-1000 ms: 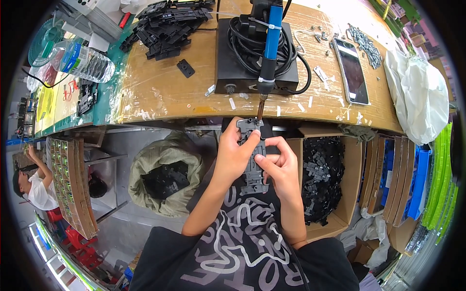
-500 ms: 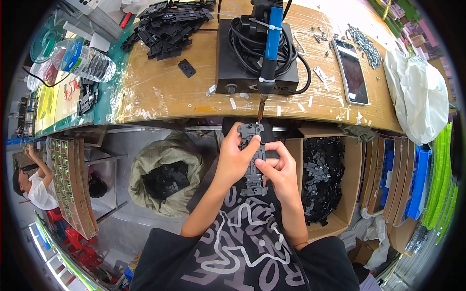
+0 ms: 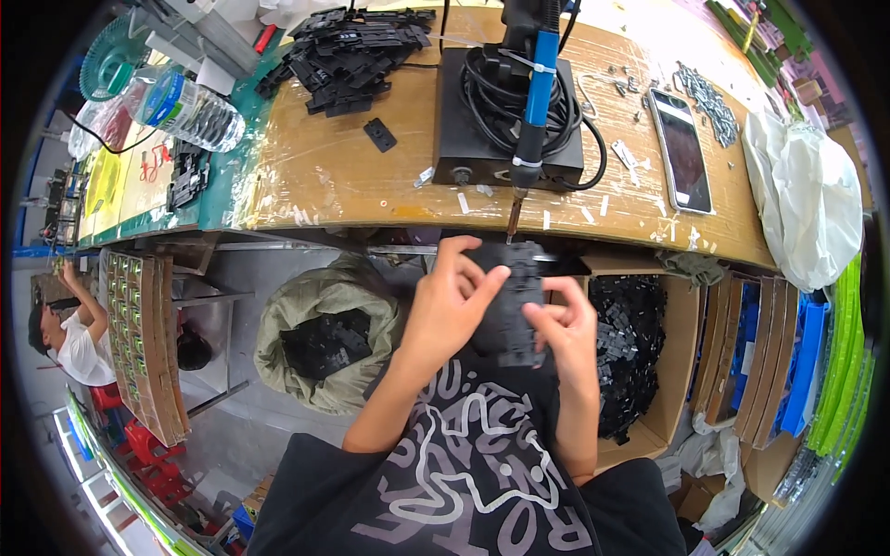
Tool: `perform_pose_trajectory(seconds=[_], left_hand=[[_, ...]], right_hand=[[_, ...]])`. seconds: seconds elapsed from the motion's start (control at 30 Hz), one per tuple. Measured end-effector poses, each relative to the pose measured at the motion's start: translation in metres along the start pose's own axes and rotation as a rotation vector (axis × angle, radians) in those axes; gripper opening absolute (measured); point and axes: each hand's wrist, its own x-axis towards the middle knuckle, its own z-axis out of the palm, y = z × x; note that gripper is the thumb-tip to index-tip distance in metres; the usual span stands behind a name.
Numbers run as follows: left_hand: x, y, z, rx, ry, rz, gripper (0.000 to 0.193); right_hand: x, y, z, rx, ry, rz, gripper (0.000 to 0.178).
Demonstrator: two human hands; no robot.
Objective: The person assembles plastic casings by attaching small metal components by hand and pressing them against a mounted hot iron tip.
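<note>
My right hand (image 3: 570,335) grips a long black plastic part (image 3: 521,310) by its right side, with the thumb on its face. The part stands lengthwise in front of my chest, slightly blurred. On its other side is my left hand (image 3: 443,310), fingers apart, thumb tip close to the part's left edge; whether it touches is unclear. Just above the part's far end points the metal bit of a blue-and-black tool (image 3: 536,93), which looks like an electric screwdriver. It hangs in front of a black box (image 3: 459,139) with coiled cable.
Black plastic parts (image 3: 338,65) are heaped at the table's back. A phone (image 3: 681,153) lies near screws (image 3: 709,102) and a white bag (image 3: 797,199). Below the table's edge stand a sack (image 3: 278,357) and a cardboard box (image 3: 681,343) of black pieces. A bottle (image 3: 199,116) lies left.
My left hand has loosened from the black plastic part and its fingers have spread. The part has shifted right with my right hand. The whole view has shifted slightly too.
</note>
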Motion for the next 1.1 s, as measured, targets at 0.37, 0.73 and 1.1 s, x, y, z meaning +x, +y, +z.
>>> perform_pose_trajectory(seconds=[0.37, 0.73, 1.1], left_hand=[[0.084, 0.047, -0.1, 0.408, 0.56, 0.468, 0.018], [0.149, 0.072, -0.098, 1.204, 0.41, 0.771, 0.025], [0.153, 0.099, -0.123, 0.818, 0.591, 0.901, 0.013]], right_hand=[[0.03, 0.213, -0.311, -0.073, 1.091, 0.064, 0.043], [0.014, 0.054, -0.251, -0.033, 1.03, -0.37, 0.035], [0.123, -0.135, -0.191, -0.521, 0.577, -0.813, 0.019]])
